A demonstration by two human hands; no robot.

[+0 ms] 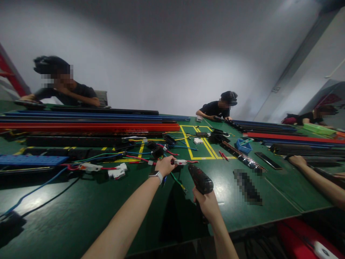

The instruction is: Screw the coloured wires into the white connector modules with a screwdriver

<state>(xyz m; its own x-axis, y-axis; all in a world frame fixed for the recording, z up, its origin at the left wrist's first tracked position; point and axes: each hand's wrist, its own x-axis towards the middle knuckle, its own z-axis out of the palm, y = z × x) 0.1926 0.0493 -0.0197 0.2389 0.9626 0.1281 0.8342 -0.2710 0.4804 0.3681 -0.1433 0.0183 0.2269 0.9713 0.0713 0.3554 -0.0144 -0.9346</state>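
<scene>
My left hand, with a white watch on the wrist, is closed on a white connector with red wire ends, above the green table. Green, blue and red wires run out under and around that hand. My right hand is wrapped round the grip of a black power screwdriver. The tool's nose points away and to the left, close to the right end of the white connector; contact between them cannot be made out.
Long blue and red strips lie across the back left. White connectors and loose wires are left of my hands. A blue tray and a phone are at right. Several people sit around; a co-worker's hand rests at far right.
</scene>
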